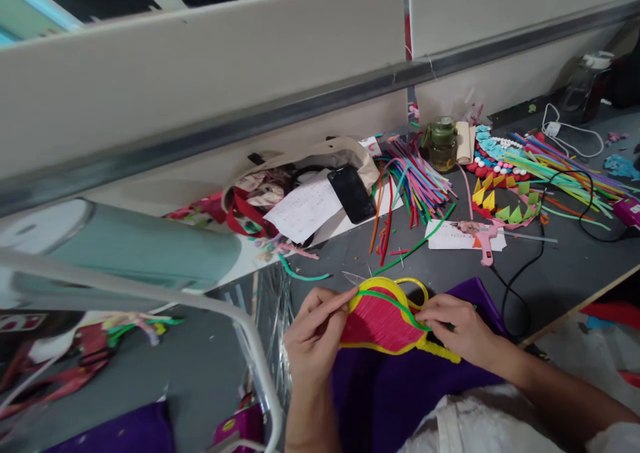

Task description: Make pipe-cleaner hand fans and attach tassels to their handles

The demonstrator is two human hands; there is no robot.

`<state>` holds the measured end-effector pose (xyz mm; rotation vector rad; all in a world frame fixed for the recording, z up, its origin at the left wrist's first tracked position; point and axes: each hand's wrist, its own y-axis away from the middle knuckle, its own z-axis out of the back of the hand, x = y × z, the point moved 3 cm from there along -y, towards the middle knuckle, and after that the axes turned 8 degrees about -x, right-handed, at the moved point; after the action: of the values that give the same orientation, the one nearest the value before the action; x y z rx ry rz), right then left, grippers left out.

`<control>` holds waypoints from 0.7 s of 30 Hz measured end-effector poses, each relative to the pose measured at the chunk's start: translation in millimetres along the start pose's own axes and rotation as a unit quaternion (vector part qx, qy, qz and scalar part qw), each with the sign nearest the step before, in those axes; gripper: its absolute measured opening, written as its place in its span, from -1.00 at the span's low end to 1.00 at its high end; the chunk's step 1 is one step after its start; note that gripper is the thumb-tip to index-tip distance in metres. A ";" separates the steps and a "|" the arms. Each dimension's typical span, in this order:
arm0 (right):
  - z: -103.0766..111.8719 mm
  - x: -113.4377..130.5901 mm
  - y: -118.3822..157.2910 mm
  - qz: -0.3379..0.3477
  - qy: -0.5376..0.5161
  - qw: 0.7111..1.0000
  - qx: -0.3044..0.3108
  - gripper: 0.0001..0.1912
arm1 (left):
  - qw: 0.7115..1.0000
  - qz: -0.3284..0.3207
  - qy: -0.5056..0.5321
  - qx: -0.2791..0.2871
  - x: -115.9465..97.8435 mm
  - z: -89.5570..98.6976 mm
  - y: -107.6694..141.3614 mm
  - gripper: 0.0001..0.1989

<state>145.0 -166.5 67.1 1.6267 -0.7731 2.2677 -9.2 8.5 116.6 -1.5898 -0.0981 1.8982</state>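
Observation:
A red panel (380,322) with a yellow fuzzy border lies over purple cloth (400,393) at the table's front edge. Along its upper part runs a green pipe cleaner (395,300). My left hand (317,330) pinches the left end of the green pipe cleaner at the panel's upper left corner. At the right end, my right hand (453,323) pinches the same green strip near the panel's edge. A yellow loop (417,283) and a yellow strip (440,352) stick out on the right side. Scissors (353,277) lie just behind the panel, their handles hidden.
A pink glue gun (486,243) with a black cord rests on paper at the right. Behind are bundled pipe cleaners (417,173), a green jar (442,144), a bag with a phone (351,193). A white metal tube (200,298) crosses the left front.

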 end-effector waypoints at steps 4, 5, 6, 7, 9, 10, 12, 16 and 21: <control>4.8 2.8 0.9 -0.042 0.001 0.999 0.007 -0.77 | 1.000 0.003 0.000 0.000 3.9 -0.5 0.3 -0.70; 5.7 3.0 1.6 -0.052 0.003 0.999 0.009 -0.78 | 1.000 0.003 0.000 0.000 5.2 -0.7 0.3 -0.70; 6.3 3.0 2.3 -0.061 0.005 0.998 0.011 -0.78 | 1.000 0.003 0.000 0.002 6.4 -1.0 0.4 -0.70; 6.8 2.8 3.1 -0.068 0.006 0.998 0.013 -0.78 | 1.000 0.002 0.001 0.003 7.3 -1.3 0.4 -0.70; 7.3 1.9 4.3 -0.074 0.005 0.997 0.016 -0.78 | 1.000 0.003 0.004 0.005 8.9 -1.9 0.5 -0.70; 7.3 1.4 4.7 -0.075 0.003 0.997 0.018 -0.78 | 1.000 0.005 0.005 0.006 9.4 -2.2 0.6 -0.70; 7.1 0.3 4.9 -0.072 0.001 0.997 0.021 -0.78 | 1.000 0.006 0.005 0.008 10.0 -2.5 0.7 -0.70; 6.6 -2.3 4.8 -0.063 -0.003 0.998 0.022 -0.78 | 1.000 0.000 0.004 0.008 11.0 -2.7 1.3 -0.69; 5.6 -7.6 8.0 -0.069 0.005 0.997 0.017 -0.77 | 1.000 0.004 0.017 0.003 15.7 -3.1 3.0 -0.68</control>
<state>148.2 -175.4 59.1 1.6278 -0.6043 2.2025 -8.5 13.2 101.0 -1.6195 -0.0719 1.8744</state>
